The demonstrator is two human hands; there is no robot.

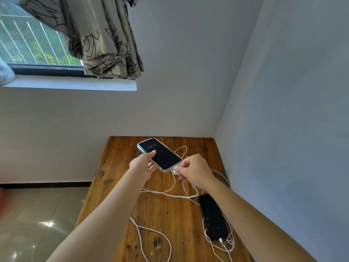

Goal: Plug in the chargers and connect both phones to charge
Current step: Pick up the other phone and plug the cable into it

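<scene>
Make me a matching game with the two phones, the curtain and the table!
Things:
1. phone in clear case
2. black phone
3. curtain
4. wooden table

States:
A. hangs by the window
B. lies flat, cable plugged in
C. held in both hands
D. carries white cables

Pairs: 1-C, 2-B, 3-A, 4-D

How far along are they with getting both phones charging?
One looks done: the black phone lying on the table has a white cable in its near end. In hand: the left hand holds the clear-cased phone while the right hand brings a plug to its end. Wall plugs aren't visible.
</scene>
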